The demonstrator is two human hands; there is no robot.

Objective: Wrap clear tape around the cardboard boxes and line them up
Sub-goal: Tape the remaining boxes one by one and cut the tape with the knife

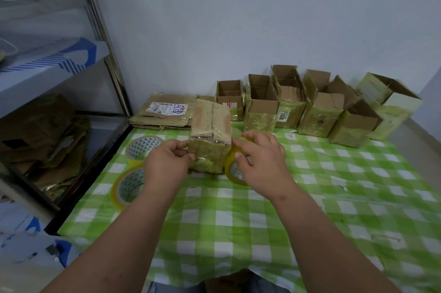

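Pinching the tape-wrapped brown cardboard box (211, 140) at centre frame, the left hand (167, 161) steadied it; right hand (261, 161) fingers curled around a yellowish clear-tape roll (235, 168)

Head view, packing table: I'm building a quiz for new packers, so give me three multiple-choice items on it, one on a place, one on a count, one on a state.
1. Where do the spare tape rolls lie?
A. To the left of the box being wrapped
B. Inside an open box
C. On the metal shelf

2. How many open-topped boxes stand in the row along the wall?
A. Two
B. Six
C. Ten

3. What is the right hand doing?
A. Resting flat on the tablecloth
B. Gripping a tape roll against the box
C. Lifting a flattened carton

Answers:
1 A: both spare tape rolls lie on the tablecloth left of the box being wrapped.
2 B: six open-topped boxes line the wall.
3 B: the right hand curls round a tape roll at the box's right side, while the left hand holds the box.
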